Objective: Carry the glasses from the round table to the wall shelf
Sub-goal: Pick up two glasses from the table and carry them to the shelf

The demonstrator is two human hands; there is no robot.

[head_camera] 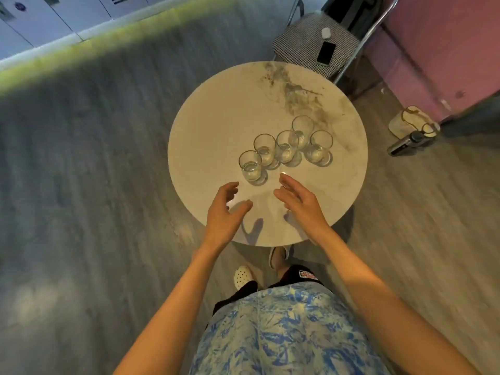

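Observation:
Several clear glasses stand upright in a loose row on the round marble table (216, 125). The nearest glass (251, 167) is at the left end, and the farthest glass (302, 129) sits behind the one at the right end (320, 147). My left hand (223, 212) hovers over the table's near edge, fingers spread and curled, a short way below the nearest glass. My right hand (299, 201) is beside it, fingers stretched toward the row, touching nothing. No wall shelf is in view.
A checked chair (305, 41) with a phone (326, 53) on its seat stands behind the table. A pink sofa (433, 50) is at the right, with a bag and a handheld device (405, 143) on the floor. Pale cabinets (40, 20) line the far left wall.

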